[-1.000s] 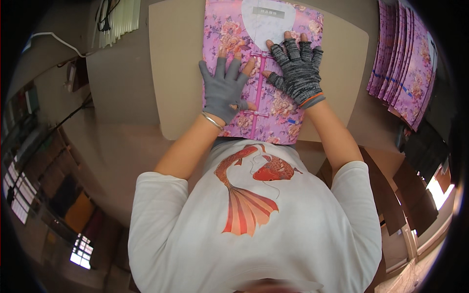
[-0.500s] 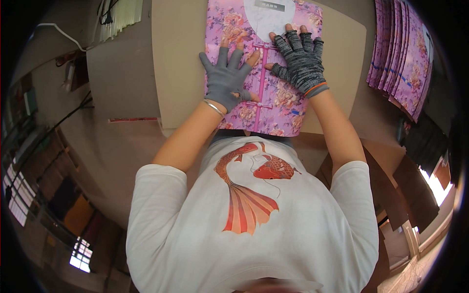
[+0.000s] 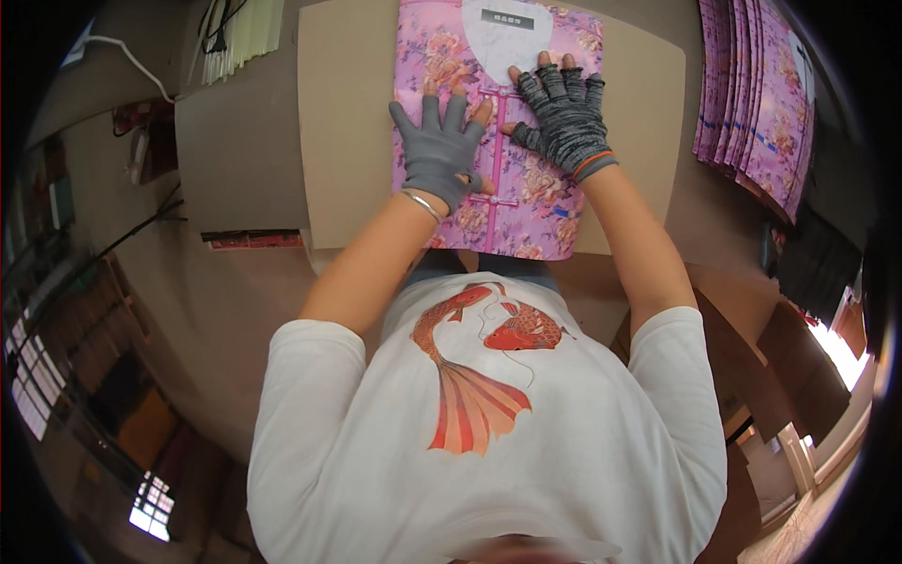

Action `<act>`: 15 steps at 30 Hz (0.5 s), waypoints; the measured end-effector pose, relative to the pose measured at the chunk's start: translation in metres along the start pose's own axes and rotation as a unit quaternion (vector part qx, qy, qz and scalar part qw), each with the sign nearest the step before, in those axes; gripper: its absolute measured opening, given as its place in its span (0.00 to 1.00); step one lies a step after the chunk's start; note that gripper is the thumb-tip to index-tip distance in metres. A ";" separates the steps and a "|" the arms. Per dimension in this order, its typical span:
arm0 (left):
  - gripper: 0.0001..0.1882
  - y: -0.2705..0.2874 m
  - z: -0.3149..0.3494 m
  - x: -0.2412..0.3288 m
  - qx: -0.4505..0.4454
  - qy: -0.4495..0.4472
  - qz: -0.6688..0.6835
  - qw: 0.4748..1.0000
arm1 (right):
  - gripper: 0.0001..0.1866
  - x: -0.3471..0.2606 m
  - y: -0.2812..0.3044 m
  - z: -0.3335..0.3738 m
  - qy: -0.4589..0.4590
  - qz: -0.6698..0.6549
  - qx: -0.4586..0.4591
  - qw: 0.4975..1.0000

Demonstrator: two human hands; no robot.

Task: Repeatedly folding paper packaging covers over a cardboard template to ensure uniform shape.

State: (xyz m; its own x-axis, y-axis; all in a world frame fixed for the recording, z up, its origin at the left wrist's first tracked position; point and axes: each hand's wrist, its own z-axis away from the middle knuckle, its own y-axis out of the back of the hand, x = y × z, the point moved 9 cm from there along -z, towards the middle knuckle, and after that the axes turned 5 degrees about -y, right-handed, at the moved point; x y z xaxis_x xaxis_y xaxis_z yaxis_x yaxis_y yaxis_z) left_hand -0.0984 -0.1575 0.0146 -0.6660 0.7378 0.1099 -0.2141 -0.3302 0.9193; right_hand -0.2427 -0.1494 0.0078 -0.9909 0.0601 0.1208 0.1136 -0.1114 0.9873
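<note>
A folded purple floral garment (image 3: 474,230) lies in front of me, with a pink placket and knotted bands down its middle. A pale collar-shaped insert (image 3: 507,52) with a dark label shows at its far end. My left hand (image 3: 442,150), in a plain grey glove with bare fingertips, presses flat on its left half, fingers spread. On the right half rests my right hand (image 3: 564,117), palm down in a dark speckled fingerless glove with an orange-edged cuff. Its fingers are stretched out too. What lies beneath both palms is hidden.
Under the garment is a beige board (image 3: 348,132) on the table. A stack of similar folded purple floral garments (image 3: 752,103) stands at the far right. Pale strips (image 3: 244,38) hang at the far left. Brown cardboard (image 3: 799,348) is at my right side.
The whole view has shifted slightly, the garment and right-hand stack appearing a little further left. Both hands stay flat on the garment in nearly the same places.
</note>
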 end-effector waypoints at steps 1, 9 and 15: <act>0.60 0.004 -0.002 0.005 0.008 0.006 -0.024 1.000 | 0.50 0.001 -0.002 -0.001 0.006 -0.011 0.019 1.000; 0.29 -0.004 -0.015 0.030 -0.014 -0.041 -0.049 0.998 | 0.42 0.074 0.002 -0.086 -0.113 -0.012 0.096 0.989; 0.30 -0.004 -0.015 0.032 -0.006 -0.056 -0.050 0.997 | 0.35 0.144 0.014 -0.151 -0.175 -0.043 0.186 0.966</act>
State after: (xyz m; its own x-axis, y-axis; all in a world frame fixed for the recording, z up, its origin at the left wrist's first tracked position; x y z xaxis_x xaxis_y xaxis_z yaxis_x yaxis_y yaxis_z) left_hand -0.1297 -0.1413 0.0090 -0.5569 0.8284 0.0608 -0.2841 -0.2588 0.9232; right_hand -0.3949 -0.2916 0.0231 -0.9197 0.3927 0.0010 0.1157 0.2687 0.9563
